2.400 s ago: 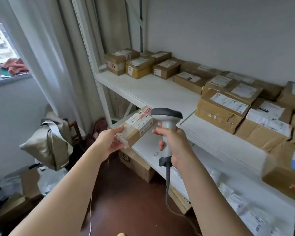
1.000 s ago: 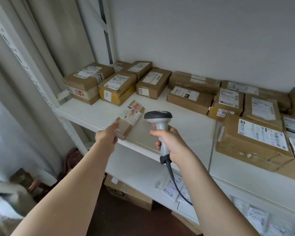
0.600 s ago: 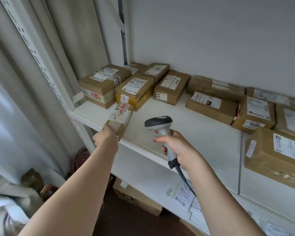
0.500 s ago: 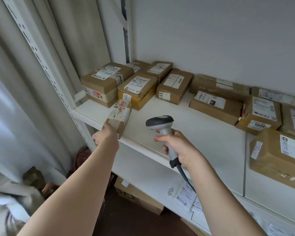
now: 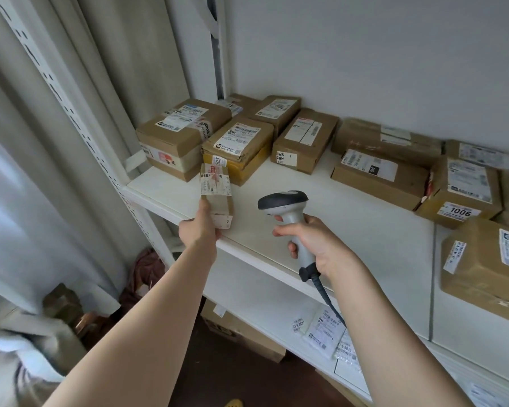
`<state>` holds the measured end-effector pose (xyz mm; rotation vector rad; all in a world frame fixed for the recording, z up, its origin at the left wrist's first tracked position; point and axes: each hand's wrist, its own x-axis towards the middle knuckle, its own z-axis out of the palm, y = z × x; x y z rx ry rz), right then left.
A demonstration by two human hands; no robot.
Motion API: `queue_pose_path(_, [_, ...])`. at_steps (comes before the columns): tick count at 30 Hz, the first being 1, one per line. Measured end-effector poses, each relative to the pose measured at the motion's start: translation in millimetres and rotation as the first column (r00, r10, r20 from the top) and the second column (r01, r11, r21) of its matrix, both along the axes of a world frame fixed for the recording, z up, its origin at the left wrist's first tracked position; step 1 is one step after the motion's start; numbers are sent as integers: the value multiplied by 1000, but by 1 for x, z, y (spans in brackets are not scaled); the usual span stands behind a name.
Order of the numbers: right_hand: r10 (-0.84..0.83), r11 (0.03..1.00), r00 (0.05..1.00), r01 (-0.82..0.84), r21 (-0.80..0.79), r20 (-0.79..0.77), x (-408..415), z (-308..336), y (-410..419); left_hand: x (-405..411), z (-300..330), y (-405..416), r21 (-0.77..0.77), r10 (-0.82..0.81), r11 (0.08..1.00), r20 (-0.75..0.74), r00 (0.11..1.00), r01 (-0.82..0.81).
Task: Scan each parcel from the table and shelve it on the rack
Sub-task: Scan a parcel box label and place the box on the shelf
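Left hand (image 5: 200,229), centre-left of frame, grips the near end of a small parcel (image 5: 216,191). The parcel lies lengthwise on the upper shelf (image 5: 347,218) near its front edge, label up. Its far end sits just in front of the box with yellow sides (image 5: 238,149); whether the two touch cannot be told.

Right hand (image 5: 315,245), centre of frame, is wrapped round the handle of a scanner (image 5: 288,212). The scanner stands upright over the front part of the shelf, dark head towards the parcel, apart from it. Its cable (image 5: 325,295) hangs from the handle base down past the shelf edge.

Rack post (image 5: 71,113), white and perforated, runs diagonally through the upper left. Cardboard boxes line the back of the shelf from left to right; one at far right bears "1006" (image 5: 460,211). A large box (image 5: 482,268) sits at the right edge, nearer the front.

Lower shelf (image 5: 265,306), lower centre, holds flat labelled packets (image 5: 323,333). Curtain (image 5: 27,201) fills the left side.
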<state>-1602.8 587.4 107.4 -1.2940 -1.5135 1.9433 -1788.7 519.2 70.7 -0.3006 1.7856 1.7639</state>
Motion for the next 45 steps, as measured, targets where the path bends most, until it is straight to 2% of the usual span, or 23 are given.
queue_pose_path(3, [-26, 1000, 1000, 25, -19, -17, 6, 2, 3, 9, 0, -3, 96, 86, 993, -123, 989, -75])
queue_pose_path(6, [-81, 996, 996, 80, -28, -29, 12, 4, 6, 15, 1, -4, 191, 59, 981, -181, 982, -23])
queue_pose_path(8, [-128, 991, 990, 126, -38, -51, 17, 5, 8, 21, 3, -2, 154, -30, 986, -204, 979, 62])
queue_pose_path(10, [-179, 983, 982, 176, -53, -64, 22, 6, 11, 28, 6, 6, 53, -157, 984, -212, 964, 172])
queue_pose_path(13, [-225, 973, 972, 221, -64, -67, 31, 6, 16, 33, 10, 24, -58, -271, 962, -128, 954, 266])
queue_pose_path(17, [-244, 969, 968, 241, -56, -61, 40, 5, 18, 41, 18, 42, -126, -182, 978, -108, 977, 168])
queue_pose_path(22, [-245, 969, 968, 243, -45, -50, 47, 3, 21, 53, 24, 59, -62, -222, 974, -27, 975, 220])
queue_pose_path(37, [-250, 968, 967, 248, -36, -49, 45, 4, 34, 55, 20, 85, 35, -227, 973, -9, 974, 227])
queue_pose_path(40, [-237, 971, 971, 236, -26, -40, 44, 3, 37, 53, 17, 84, 95, -202, 976, 46, 978, 197])
queue_pose_path(45, [-222, 975, 974, 221, -37, -42, 46, 1, 39, 53, 15, 82, 91, -144, 986, 71, 987, 137])
